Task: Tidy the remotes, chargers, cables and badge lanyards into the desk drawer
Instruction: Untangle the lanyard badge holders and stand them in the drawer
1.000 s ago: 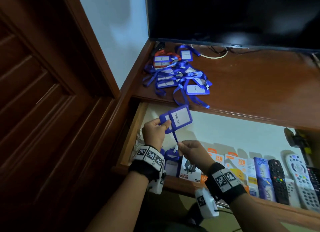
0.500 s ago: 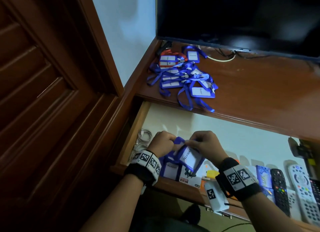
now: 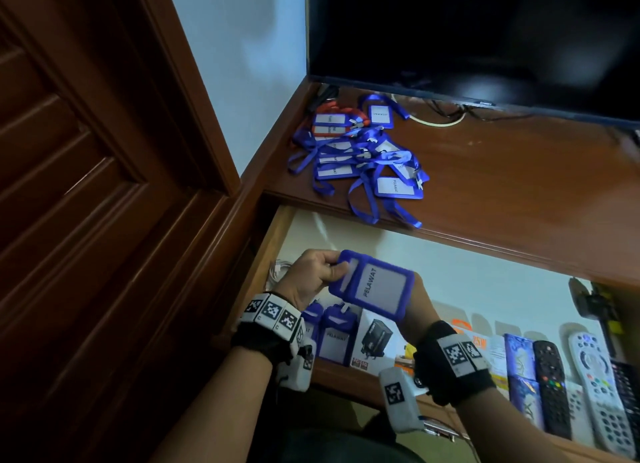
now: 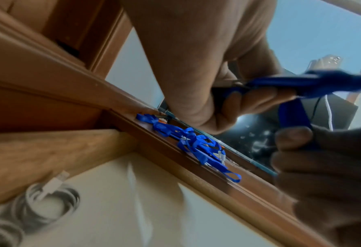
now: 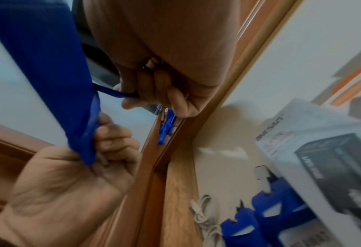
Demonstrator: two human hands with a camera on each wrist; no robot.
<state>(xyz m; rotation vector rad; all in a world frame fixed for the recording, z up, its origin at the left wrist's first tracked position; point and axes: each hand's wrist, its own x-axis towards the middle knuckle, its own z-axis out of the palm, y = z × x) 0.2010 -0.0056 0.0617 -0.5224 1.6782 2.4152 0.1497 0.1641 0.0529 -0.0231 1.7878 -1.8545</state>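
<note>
Left hand (image 3: 313, 277) and right hand (image 3: 415, 301) grip blue badge holder (image 3: 374, 286) above open drawer's front edge (image 3: 349, 376).

We lose most of the right hand (image 3: 417, 298) behind the blue badge holder (image 3: 372, 286) in the head view. The remotes (image 3: 595, 390) run off the right edge. Motion blur smears the charger box (image 5: 323, 160) lettering.

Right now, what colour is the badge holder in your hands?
Blue badge holder, with a pale card inside; the head view shows it best.
</note>
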